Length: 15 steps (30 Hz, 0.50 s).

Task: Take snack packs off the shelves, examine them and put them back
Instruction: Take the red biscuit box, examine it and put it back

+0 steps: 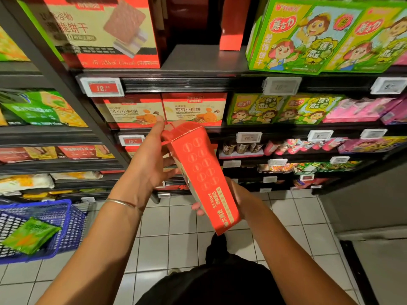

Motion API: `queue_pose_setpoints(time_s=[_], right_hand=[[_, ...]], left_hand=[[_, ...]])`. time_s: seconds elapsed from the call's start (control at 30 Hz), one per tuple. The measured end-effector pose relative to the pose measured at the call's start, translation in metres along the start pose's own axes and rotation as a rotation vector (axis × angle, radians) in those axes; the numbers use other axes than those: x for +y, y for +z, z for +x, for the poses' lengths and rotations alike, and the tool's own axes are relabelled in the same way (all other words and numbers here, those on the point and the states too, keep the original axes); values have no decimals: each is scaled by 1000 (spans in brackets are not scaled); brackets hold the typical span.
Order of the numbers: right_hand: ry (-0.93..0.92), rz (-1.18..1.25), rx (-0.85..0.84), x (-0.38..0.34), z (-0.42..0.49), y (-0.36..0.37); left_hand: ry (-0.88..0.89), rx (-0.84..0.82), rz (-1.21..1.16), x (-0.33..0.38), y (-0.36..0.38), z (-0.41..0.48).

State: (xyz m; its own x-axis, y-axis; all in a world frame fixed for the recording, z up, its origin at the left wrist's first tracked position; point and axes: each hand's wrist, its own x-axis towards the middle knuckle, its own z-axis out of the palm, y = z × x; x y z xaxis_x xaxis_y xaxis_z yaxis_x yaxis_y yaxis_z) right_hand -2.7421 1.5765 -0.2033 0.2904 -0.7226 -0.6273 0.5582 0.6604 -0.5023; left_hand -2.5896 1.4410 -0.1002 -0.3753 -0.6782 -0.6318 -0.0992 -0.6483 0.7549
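A long red snack box (202,175) is held tilted in front of the shelves, its narrow red side facing me. My left hand (152,157) grips its upper end, thumb up by the top flap and fingers curled behind the box. My right hand (235,194) grips the lower end from behind, with fingertips showing at the box's left edge. On the top shelf (198,60), a gap lies between a large red cracker box (110,31) and green boxes (319,38).
Shelves of boxed and bagged snacks fill the view, with price tags (101,87) along their edges. Red biscuit boxes (193,111) stand right behind the held box. A blue basket (39,230) with a green pack sits on the tiled floor at the left.
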Motion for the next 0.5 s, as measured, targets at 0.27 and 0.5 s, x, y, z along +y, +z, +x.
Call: queue_pose_setpoints(time_s=[0.27, 0.5], right_hand=[[5, 31, -134, -4, -7, -20], [-107, -26, -39, -3, -15, -18]], left_hand=[[1, -127, -80, -4, -11, 8], [-1, -124, -140, -4, -12, 15]])
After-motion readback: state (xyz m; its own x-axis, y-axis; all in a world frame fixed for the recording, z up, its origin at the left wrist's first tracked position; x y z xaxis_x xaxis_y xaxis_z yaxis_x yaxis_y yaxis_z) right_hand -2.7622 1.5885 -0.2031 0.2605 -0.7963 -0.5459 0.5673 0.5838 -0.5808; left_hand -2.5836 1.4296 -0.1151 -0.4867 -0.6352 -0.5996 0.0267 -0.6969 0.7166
